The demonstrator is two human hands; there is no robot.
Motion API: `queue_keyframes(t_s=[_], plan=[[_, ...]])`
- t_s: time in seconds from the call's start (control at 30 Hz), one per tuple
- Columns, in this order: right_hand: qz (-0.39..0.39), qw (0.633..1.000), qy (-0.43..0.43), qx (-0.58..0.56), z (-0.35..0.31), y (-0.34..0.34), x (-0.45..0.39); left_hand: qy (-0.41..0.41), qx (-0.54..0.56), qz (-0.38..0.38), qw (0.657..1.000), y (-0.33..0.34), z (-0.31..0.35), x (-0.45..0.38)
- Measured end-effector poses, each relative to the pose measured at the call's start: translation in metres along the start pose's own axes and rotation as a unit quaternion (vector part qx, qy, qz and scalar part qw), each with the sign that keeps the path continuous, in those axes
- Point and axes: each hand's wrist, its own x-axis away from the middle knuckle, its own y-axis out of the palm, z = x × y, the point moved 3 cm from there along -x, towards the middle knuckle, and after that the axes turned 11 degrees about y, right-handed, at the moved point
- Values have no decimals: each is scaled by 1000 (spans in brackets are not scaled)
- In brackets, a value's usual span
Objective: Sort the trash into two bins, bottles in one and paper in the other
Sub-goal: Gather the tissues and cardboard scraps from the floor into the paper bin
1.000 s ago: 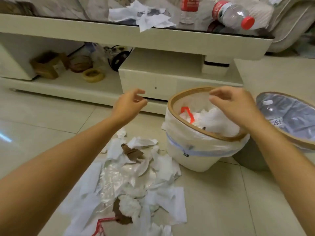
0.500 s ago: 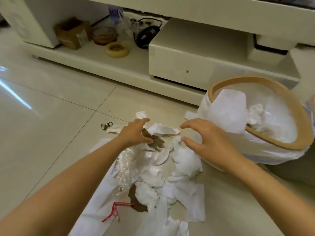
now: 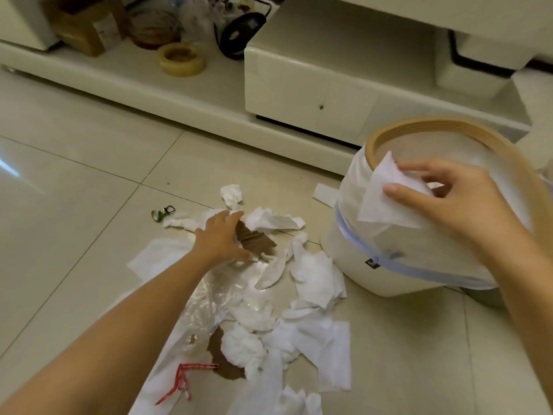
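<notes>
White tissues and paper scraps lie heaped on the tiled floor with a clear plastic bag and brown cardboard bits. My left hand presses down on a brown cardboard piece at the pile's far edge, fingers curled around it. My right hand holds a flat white tissue against the near rim of the white bin, which has a tan ring and a plastic liner. No bottle is in view.
A cream TV cabinet runs along the back, with a tape roll, a cardboard box and a black cable on its low shelf. A small metal clip lies on the floor left of the pile.
The view has dropped toward the floor. My right hand rose from the pile to the bin rim with a tissue. My left hand settled onto the brown cardboard piece.
</notes>
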Motion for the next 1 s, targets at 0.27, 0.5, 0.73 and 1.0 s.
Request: queue_keyframes(t_s=[0.27,0.5,0.73,1.0], plan=[[147,987,62,27,76,-61,-57,-35,28,-31,998,11,8,2],[161,973,-164,26,-21,-4,21,20,-28,-56,998,12,18,0],[84,989,-119,27,-17,43,19,70,-92,-65,991,16,18,-1],[97,989,-42,-107,-10,16,2,84,-105,-32,990,14,17,1]])
